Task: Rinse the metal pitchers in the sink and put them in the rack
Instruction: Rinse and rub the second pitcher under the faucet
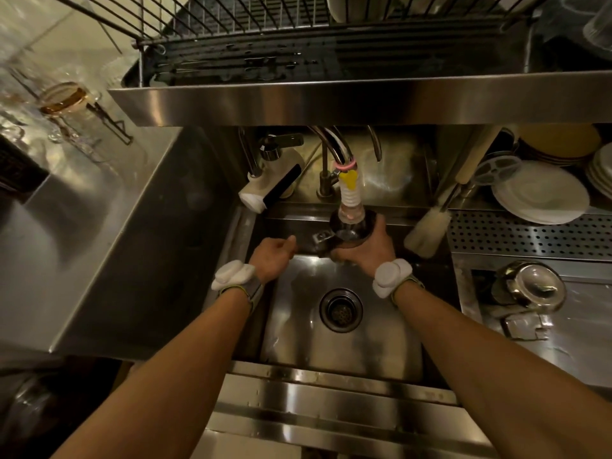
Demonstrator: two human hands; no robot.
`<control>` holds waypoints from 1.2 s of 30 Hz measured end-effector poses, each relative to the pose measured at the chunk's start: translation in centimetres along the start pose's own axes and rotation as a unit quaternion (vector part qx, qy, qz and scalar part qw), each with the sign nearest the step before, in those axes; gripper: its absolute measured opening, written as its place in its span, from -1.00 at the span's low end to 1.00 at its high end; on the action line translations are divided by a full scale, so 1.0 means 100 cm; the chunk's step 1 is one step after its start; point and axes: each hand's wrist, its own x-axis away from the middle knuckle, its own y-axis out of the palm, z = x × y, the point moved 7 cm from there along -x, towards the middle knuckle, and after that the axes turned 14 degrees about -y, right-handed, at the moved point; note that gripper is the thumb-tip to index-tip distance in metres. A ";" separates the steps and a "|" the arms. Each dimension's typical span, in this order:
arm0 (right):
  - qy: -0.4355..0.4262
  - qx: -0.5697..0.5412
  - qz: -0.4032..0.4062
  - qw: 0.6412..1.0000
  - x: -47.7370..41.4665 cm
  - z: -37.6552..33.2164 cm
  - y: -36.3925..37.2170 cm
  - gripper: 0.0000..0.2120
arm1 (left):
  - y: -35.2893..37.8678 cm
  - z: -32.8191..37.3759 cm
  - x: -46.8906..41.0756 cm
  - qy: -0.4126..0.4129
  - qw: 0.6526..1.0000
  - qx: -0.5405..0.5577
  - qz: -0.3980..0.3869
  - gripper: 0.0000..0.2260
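One metal pitcher (351,231), two hands, one sink (381,342) with one drain (341,310), one bottle brush (427,231), one wire rack (265,14).

- no text, label, brand, number or sign can be read anywhere in this view.
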 end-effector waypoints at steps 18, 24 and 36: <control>-0.029 0.016 -0.011 0.999 0.001 -0.009 0.011 -0.06 | 0.004 0.004 0.008 0.000 0.999 -0.037 0.005 -0.53; -0.019 0.009 0.002 1.000 0.000 -0.004 -0.004 -0.06 | 0.005 0.010 0.011 0.018 1.000 -0.009 -0.001 -0.51; 0.018 0.015 -0.039 0.999 0.004 0.001 0.008 0.01 | 0.028 0.042 0.033 0.080 0.987 0.106 -0.088 -0.77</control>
